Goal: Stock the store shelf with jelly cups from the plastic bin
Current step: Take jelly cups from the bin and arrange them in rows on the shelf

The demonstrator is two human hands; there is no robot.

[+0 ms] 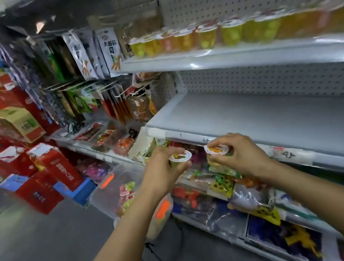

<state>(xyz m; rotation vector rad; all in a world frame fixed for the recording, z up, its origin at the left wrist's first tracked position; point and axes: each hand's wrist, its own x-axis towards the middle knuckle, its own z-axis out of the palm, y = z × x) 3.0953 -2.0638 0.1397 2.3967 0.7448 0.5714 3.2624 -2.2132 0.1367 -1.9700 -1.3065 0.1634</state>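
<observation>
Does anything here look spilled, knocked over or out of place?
Nothing stands out. The left hand holds one jelly cup lid-up, the right hand holds a second jelly cup likewise; the row of cups on the upper shelf stands neat, and no spill shows by the plastic bin.

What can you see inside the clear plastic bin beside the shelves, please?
Through the wall of the clear plastic bin, several jelly cups with red, pink and green lids show. The left forearm covers the bin's near part, so what lies there cannot be seen.
</observation>
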